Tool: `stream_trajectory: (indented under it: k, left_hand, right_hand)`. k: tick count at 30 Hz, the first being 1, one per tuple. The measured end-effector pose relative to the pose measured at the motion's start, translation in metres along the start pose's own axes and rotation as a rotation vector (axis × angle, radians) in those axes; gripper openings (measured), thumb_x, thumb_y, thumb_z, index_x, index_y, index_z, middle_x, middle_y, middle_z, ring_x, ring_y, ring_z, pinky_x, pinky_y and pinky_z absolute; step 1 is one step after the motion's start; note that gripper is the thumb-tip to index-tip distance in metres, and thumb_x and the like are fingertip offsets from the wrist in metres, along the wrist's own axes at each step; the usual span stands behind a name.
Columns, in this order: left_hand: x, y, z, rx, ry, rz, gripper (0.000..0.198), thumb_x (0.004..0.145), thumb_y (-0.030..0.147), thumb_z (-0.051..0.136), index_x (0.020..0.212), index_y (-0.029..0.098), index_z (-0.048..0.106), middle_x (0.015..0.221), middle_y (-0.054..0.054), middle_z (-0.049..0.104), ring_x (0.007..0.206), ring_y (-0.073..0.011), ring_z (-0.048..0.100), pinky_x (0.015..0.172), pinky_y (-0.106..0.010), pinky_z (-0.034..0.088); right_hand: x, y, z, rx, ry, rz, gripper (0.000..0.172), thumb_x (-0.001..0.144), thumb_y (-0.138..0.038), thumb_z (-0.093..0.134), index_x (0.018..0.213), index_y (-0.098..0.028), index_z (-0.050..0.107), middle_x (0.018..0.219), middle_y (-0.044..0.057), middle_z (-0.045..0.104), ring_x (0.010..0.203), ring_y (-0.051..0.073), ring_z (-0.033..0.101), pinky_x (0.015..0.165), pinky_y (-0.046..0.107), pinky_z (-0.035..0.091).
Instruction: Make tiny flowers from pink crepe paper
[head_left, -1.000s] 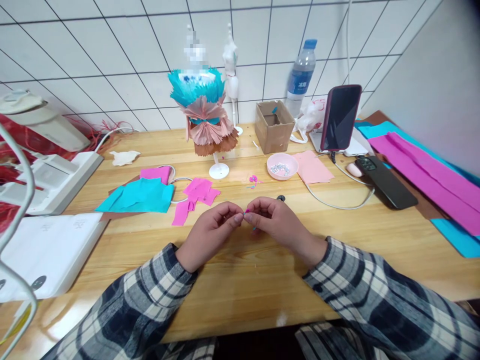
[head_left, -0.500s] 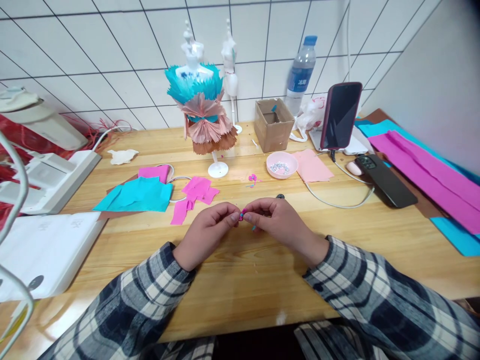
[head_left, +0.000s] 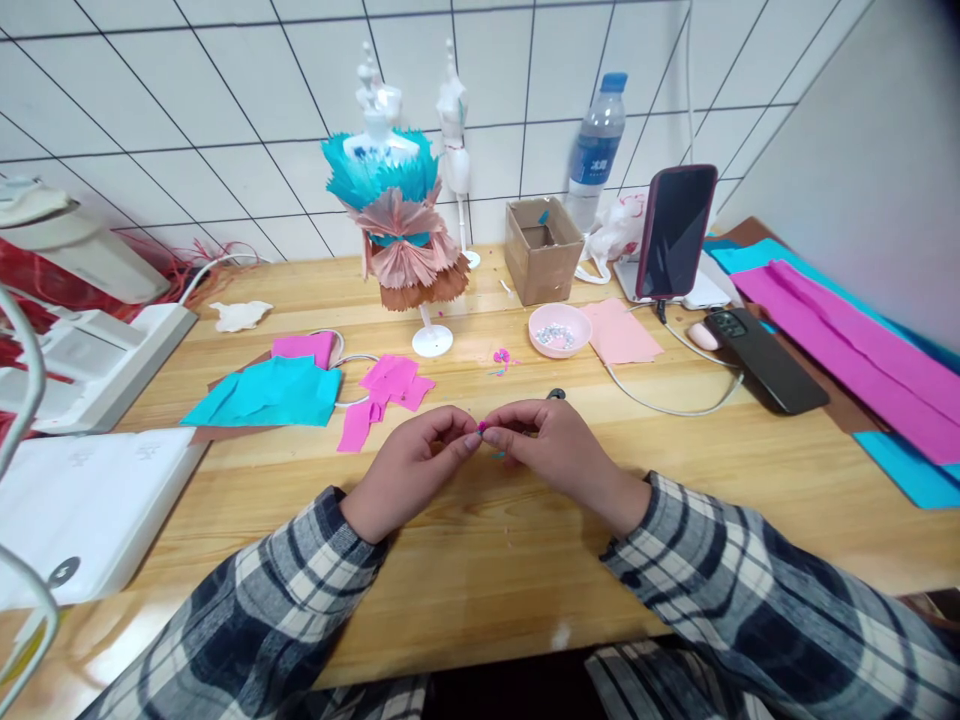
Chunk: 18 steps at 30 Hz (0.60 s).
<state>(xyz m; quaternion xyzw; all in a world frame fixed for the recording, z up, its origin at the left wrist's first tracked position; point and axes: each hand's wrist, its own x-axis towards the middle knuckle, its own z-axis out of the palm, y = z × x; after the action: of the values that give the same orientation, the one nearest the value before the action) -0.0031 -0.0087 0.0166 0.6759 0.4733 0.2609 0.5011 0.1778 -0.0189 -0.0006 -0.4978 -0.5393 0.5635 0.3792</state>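
Observation:
Between my fingertips is a tiny crumpled piece of magenta paper (head_left: 482, 427) with a bit of blue on it. My left hand (head_left: 420, 455) pinches it from the left, thumb and index finger together. From the other side my right hand (head_left: 562, 445) pinches the same piece, its lower fingers curled and partly hidden. A blue scrap shows just under the right fingers. Beyond the hands lies a small magenta paper flower (head_left: 501, 356) with thin scraps. Pink crepe paper pieces (head_left: 390, 385) are left of it, and a pink bowl (head_left: 559, 348) of shiny bits is to its right.
A small dress form (head_left: 397, 230) wears a teal, pink and brown paper dress. Behind stand a bare white form (head_left: 454, 150), a cardboard box (head_left: 543, 270) and a water bottle (head_left: 596, 150). Phones (head_left: 769, 365) and a cable lie right; blue paper (head_left: 266, 393) lies left.
Both hands keep their pinch, and the small magenta piece has turned slightly between the fingertips. The whole view has shifted a little.

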Motion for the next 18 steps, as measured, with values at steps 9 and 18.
stream_trajectory:
  k: [9,18]
  left_hand:
    - [-0.0016,-0.0017,-0.0007,0.011,-0.028,0.02,0.023,0.083,0.036,0.057,0.08,0.015,0.063,0.077,-0.002,0.062,0.072,-0.0146,0.052,0.067,-0.026,0.042]
    - [-0.0013,-0.0037,-0.0011,-0.049,-0.021,-0.008,0.022,0.083,0.036,0.056,0.077,0.015,0.059,0.07,0.001,0.055,0.066,-0.0122,0.047,0.06,-0.024,0.038]
  right_hand:
    - [-0.0012,-0.0016,0.0002,-0.219,0.024,-0.153,0.012,0.076,-0.025,0.063,0.08,-0.016,0.07,0.073,0.002,0.068,0.064,0.011,0.059,0.059,0.023,0.046]
    - [-0.0008,0.0003,-0.0053,-0.406,0.01,-0.319,0.013,0.081,-0.023,0.059,0.084,-0.018,0.071,0.08,0.002,0.07,0.069,0.013,0.061,0.06,0.023,0.047]
